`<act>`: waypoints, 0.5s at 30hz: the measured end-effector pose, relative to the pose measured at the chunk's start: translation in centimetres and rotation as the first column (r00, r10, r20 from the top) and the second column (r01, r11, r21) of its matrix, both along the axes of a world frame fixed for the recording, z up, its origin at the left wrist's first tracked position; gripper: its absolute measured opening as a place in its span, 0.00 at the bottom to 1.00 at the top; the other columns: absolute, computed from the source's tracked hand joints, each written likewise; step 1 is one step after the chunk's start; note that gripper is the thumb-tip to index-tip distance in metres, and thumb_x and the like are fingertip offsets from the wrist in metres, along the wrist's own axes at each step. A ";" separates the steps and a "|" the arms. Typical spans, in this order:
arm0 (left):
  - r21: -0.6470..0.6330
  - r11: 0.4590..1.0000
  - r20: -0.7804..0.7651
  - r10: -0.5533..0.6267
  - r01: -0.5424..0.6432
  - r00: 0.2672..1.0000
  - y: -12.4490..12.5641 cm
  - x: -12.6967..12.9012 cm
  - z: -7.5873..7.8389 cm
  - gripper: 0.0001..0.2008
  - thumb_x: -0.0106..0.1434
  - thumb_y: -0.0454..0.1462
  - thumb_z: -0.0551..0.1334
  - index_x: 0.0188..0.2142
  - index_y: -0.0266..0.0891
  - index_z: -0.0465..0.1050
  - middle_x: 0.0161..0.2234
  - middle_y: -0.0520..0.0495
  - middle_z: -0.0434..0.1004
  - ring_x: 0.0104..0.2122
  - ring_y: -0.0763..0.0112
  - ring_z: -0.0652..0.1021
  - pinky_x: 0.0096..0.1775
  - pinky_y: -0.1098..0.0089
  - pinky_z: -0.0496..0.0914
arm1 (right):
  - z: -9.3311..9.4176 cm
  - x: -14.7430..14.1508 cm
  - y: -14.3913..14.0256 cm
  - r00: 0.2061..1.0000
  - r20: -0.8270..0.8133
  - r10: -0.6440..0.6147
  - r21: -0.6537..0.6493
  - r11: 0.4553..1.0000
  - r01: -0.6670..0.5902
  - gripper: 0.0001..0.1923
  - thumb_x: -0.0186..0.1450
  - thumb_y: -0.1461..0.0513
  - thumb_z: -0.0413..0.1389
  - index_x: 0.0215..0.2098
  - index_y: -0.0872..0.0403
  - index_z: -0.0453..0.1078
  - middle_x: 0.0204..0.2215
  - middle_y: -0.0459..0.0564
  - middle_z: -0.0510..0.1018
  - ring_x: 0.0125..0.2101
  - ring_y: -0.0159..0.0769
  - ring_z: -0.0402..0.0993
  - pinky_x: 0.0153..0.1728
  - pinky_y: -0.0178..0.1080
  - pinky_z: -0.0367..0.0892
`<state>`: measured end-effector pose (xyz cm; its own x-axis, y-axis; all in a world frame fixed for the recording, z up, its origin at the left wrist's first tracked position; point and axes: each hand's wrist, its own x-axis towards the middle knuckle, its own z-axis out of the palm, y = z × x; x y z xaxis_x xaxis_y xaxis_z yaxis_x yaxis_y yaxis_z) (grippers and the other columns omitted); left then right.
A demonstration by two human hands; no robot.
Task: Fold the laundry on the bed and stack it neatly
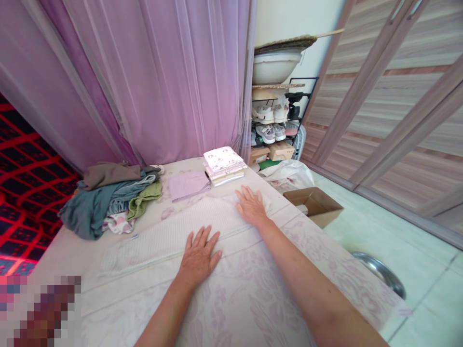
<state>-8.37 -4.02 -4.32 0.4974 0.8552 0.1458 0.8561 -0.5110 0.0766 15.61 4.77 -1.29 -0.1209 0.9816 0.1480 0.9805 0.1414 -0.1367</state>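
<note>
- Pale ribbed cloth (170,231) lies spread flat across the bed (253,299), a long strip running from the lower left up toward the right.
- The left hand (198,255) rests palm down on the near edge of that cloth, fingers (202,237) stretched out and slightly apart — flat and open, gripping nothing.
- The right hand (250,206) lies palm down on the cloth's far right end, fingers straight and spread; it too presses flat and grasps nothing.
- The two hands are apart from each other, the right one farther from the body than the left.
- Just beyond the cloth sits a folded lilac piece (188,184), and just beside it to the right a stack of folded white laundry (223,165) with a small print.
- To the left, on the bed, a loose heap of clothes (108,197) — grey-blue, brown and green pieces tumbled together.
- A purple sheer curtain (159,77) hangs behind the bed.
- On the right, on the tiled floor, an open cardboard box (314,205) stands near the bed's edge, with a white plastic bag (289,174) behind it.
- A shoe rack (277,125) with pale shoes stands by the wall, a white basin (277,66) on top of it.
- A metal bowl (379,273) lies on the floor at lower right.
</note>
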 end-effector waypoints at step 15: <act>-0.120 0.993 0.103 0.013 0.000 0.995 -0.6 0.6 0.7 0.28 0.67 0.54 0.46 0.63 0.49 0.56 0.66 0.44 0.51 0.65 0.57 0.53 0.62 0.47 0.45 | -2.1 -2.1 -1.9 0.997 0.046 -0.057 -0.067 0.996 0.060 0.28 0.70 0.50 0.38 0.65 0.49 0.55 0.66 0.54 0.53 0.65 0.47 0.47 0.60 0.61 0.44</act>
